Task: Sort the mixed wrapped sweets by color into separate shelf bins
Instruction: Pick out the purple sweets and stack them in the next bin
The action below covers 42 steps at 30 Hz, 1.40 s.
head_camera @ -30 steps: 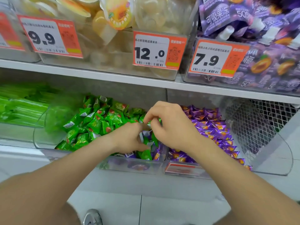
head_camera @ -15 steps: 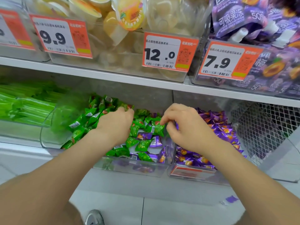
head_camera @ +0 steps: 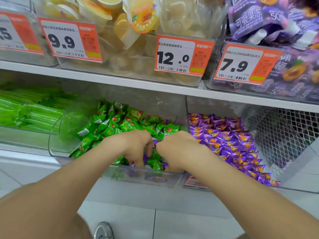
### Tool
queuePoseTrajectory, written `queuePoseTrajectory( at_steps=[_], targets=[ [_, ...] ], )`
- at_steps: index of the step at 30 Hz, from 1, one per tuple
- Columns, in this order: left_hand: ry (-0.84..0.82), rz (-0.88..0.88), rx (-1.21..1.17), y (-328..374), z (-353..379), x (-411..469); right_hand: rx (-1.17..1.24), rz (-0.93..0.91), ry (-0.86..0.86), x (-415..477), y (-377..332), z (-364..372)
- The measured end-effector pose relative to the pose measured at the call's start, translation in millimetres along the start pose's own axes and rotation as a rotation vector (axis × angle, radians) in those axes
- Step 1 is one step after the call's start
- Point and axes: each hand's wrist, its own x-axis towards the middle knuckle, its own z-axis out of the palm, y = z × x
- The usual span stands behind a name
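**Extraction of purple strays from the green bin**

Step in hand, as judged: clearing purple strays (head_camera: pixel 155 143) out of the green sweets (head_camera: pixel 127 123). The left hand (head_camera: pixel 136 147) and right hand (head_camera: pixel 177 149) sit close together at the front of the green bin (head_camera: pixel 143 176); both sets of fingers curl down into the pile; whether they clamp a wrapper cannot be told. Pinch one wrapper by its twisted end; lift clear of the front wall; carry right to the purple bin (head_camera: pixel 195 185), just beside, where the purple sweets (head_camera: pixel 229 144) lie. Loose foil slides readily; avoid raking green pieces over the rim.

Surroundings: white shelf (head_camera: pixel 120 192); price tags (head_camera: pixel 183 56) above; green stick packs (head_camera: pixel 31 111) at left; wire mesh (head_camera: pixel 283 131) at right; tiled floor (head_camera: pixel 189 225) below.
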Motion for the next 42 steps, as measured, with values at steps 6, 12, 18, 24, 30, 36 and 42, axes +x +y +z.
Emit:
queuePoseTrajectory(
  at_steps=[6, 12, 18, 24, 30, 36, 42],
  targets=[
    [0.147, 0.004, -0.08, -20, -10, -23, 0.122, -0.027, -0.203, 17, -2, -3],
    [0.151, 0.021, -0.141, -19, -10, -34, 0.219, -0.106, -0.063, 17, 5, 0],
    [0.319, 0.025, -0.608, -20, -11, -39, 0.398, -0.107, 0.312, -2, 24, -8],
    [0.415, 0.091, -1.032, 2, -11, -41, 0.895, 0.06, 0.55, -33, 41, 1],
    [0.585, 0.268, -0.819, 20, -8, -44, 1.255, 0.243, 0.782, -45, 57, 23],
    [0.679, 0.41, -0.705, 49, 4, -37, 1.649, 0.272, 0.816, -62, 54, 27],
    [0.731, 0.465, -0.726, 71, 1, -29, 1.84, 0.162, 0.773, -79, 72, 35]
  ],
)
